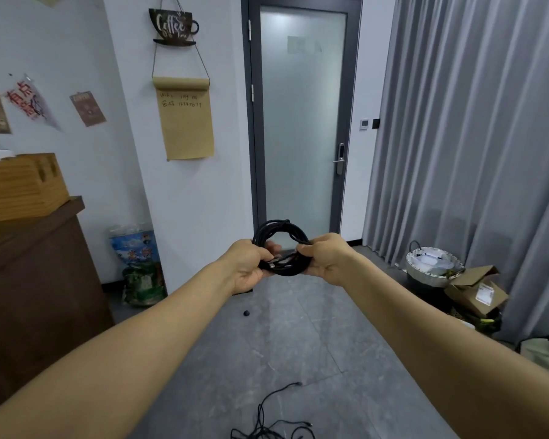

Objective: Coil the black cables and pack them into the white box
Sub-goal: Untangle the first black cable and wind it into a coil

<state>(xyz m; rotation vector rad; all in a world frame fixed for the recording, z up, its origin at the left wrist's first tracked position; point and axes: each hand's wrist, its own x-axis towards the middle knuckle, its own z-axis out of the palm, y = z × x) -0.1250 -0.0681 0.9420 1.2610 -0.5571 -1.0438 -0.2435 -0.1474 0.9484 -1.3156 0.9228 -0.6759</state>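
Black cable coil (281, 248): round multi-loop bundle, held at arm's length before frosted door (301, 122). Left hand (251, 267) grips left side, right hand (325, 258) pinches right side. Loose cables (273, 419) tangled on floor (298, 337) below; open tile between cabinet (38, 296) and curtain (476, 137).

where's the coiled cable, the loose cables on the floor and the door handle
coiled cable (281, 231): head view, top arc of the loop.
loose cables (268, 430): head view, tangle on the floor.
door handle (339, 160): head view, lever on the lock plate.
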